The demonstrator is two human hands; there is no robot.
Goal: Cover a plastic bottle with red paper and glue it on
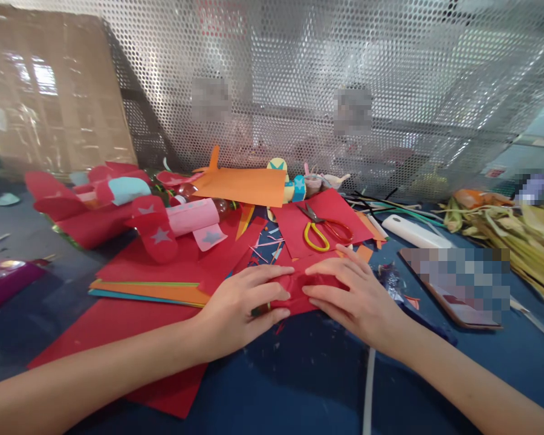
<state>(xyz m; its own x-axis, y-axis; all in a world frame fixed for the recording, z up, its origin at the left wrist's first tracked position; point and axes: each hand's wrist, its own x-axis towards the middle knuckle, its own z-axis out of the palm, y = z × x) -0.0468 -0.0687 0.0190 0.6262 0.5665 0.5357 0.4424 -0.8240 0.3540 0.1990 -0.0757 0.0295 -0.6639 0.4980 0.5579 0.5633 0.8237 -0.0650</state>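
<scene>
Between my two hands is a piece of red paper [306, 279], curved and pressed by the fingers of both. My left hand [249, 302] is closed on its left end, where a small dark, shiny bit shows by the thumb; I cannot tell what that is. At the right end my right hand [358, 296] grips the same paper with bent fingers. Just beyond lie scissors [320, 235] with one yellow and one red handle, resting on a red sheet [344, 211]. Left of my hands sits a stack of coloured paper [149, 290].
Red paper models with stars [158, 232] and an orange sheet [249, 184] stand behind. To the right lie a phone [453, 290], a white handle-shaped object [417, 232] and dried husks [517, 241]. A perforated metal panel [276, 72] and a cardboard box [58, 90] close off the back.
</scene>
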